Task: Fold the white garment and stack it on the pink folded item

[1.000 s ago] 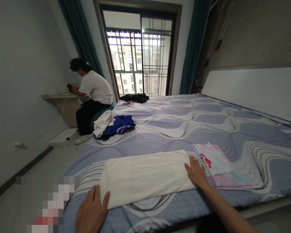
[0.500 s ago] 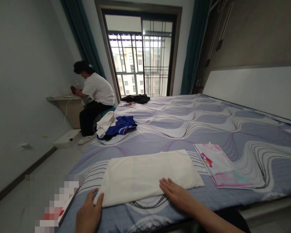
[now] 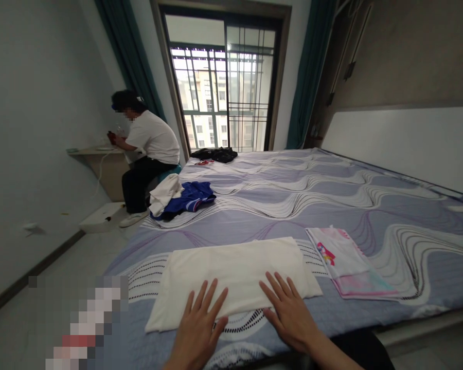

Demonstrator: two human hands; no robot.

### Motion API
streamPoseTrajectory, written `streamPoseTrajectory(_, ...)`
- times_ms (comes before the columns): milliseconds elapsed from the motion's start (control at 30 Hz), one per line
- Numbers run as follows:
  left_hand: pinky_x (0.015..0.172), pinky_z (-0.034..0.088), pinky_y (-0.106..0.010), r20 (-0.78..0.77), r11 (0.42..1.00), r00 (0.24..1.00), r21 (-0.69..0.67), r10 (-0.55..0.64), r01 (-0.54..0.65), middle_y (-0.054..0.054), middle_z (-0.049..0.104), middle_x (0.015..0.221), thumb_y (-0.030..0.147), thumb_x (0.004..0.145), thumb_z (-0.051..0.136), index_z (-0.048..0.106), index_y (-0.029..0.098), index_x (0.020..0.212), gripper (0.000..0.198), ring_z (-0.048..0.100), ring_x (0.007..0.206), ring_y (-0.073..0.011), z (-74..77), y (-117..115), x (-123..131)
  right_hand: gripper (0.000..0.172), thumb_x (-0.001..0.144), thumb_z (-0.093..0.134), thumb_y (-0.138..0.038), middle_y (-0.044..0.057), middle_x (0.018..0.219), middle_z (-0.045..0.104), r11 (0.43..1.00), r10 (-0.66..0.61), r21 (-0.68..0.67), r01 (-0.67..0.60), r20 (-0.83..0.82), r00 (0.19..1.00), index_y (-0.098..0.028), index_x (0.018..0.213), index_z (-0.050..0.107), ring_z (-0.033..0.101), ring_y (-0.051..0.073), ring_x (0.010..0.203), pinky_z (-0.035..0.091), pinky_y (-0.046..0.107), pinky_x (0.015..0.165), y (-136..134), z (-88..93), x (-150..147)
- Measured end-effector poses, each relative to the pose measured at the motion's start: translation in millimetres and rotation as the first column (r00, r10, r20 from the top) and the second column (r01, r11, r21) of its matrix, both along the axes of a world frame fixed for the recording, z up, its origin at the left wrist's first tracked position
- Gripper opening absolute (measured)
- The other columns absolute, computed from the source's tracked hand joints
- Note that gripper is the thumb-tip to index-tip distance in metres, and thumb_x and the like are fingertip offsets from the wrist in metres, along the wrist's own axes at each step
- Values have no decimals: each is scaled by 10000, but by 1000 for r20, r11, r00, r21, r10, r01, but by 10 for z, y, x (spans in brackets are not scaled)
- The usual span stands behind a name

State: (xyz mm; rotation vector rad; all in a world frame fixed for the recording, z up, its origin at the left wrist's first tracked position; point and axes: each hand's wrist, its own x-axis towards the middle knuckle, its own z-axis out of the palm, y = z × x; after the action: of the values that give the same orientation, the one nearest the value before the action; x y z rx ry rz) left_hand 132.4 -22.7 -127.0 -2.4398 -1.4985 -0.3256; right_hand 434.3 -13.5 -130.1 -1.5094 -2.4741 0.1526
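A folded cream cloth point(image 3: 235, 272) lies flat near the front edge of the bed point(image 3: 293, 200). My left hand point(image 3: 198, 326) rests palm down with spread fingers on the cloth's near edge, left of centre. Close beside it, my right hand point(image 3: 289, 311) lies flat with its fingers apart on the same edge, right of centre. Neither hand grips anything. A folded pink and white printed cloth point(image 3: 349, 262) sits just right of the cream one.
A pile of blue and white clothes point(image 3: 181, 198) lies at the bed's left edge, dark clothes point(image 3: 214, 154) at its far end. Another person point(image 3: 146, 149) sits at a wall shelf point(image 3: 96, 151) by the window. Grey floor runs along the left.
Both hands have slid inward along the cloth's near edge: the left from its left corner, the right from its right end. They now lie side by side at the middle.
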Motion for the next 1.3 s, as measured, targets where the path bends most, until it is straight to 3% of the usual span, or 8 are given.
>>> streamPoseTrajectory(167,1079,398,-537,47,980,979,-18,199,-198,-30,354,1562,517,915,438,258,349,1499,634,345,1430,-312,-98,-189,-483,644,972,385,-519,71,1613,205,972,-196,133,195,-2,981,-266,1542,224,157,303,1484,224,590,1163,-46,-141,242)
streamPoseTrajectory(300,1078,349,-642,101,976,971,-51,216,-212,-68,378,1548,473,907,458,254,329,1504,647,349,1422,-354,-242,-433,-487,665,961,407,-442,99,1605,214,962,-197,193,194,-4,980,-215,1550,198,126,345,1483,94,683,1153,-148,-151,62)
streamPoseTrajectory(433,1101,258,-713,273,979,942,10,193,-203,-87,483,1487,311,933,417,316,342,1494,571,414,1385,-336,-260,-573,-305,707,925,420,-315,98,1617,130,994,-19,106,18,2,1000,-183,1559,138,77,352,1488,-15,707,1141,-255,-58,-439)
streamPoseTrajectory(700,965,505,-399,659,938,720,63,218,-342,-107,683,1071,317,928,430,648,194,1085,296,614,1062,-233,75,-420,-415,699,944,402,-367,198,1604,102,965,217,-119,-235,-144,966,-16,1520,216,44,334,1489,87,563,1207,-85,364,-1785)
streamPoseTrajectory(833,1016,450,-416,571,917,753,-1,327,-398,-146,666,1178,353,932,332,622,124,1144,426,582,1138,-254,142,-190,-702,763,941,413,-438,219,1604,90,926,333,-125,-356,-173,927,3,1519,183,35,330,1491,79,565,1205,16,494,-2143)
streamPoseTrajectory(967,890,458,-475,281,743,689,-191,668,-642,-207,673,1053,476,914,289,627,80,1078,545,614,1017,-351,286,108,-944,809,937,395,-546,205,1608,123,902,384,-131,-412,-198,902,-42,1531,174,42,335,1491,50,595,1195,101,544,-2254)
streamPoseTrajectory(1067,791,453,-433,154,679,680,-374,717,-632,-176,683,977,488,927,232,614,140,956,517,638,935,-345,366,242,-1012,716,975,296,-552,147,1614,174,894,387,-154,-420,-204,899,-127,1540,184,93,300,1492,61,613,1186,193,551,-2270)
streamPoseTrajectory(1300,707,430,-366,155,650,681,-503,716,-570,-128,701,867,402,936,214,532,210,795,398,664,847,-283,340,307,-1117,582,998,214,-541,45,1630,158,987,66,-140,-77,-82,994,-302,1527,250,87,268,1497,-11,630,1163,671,375,-1721)
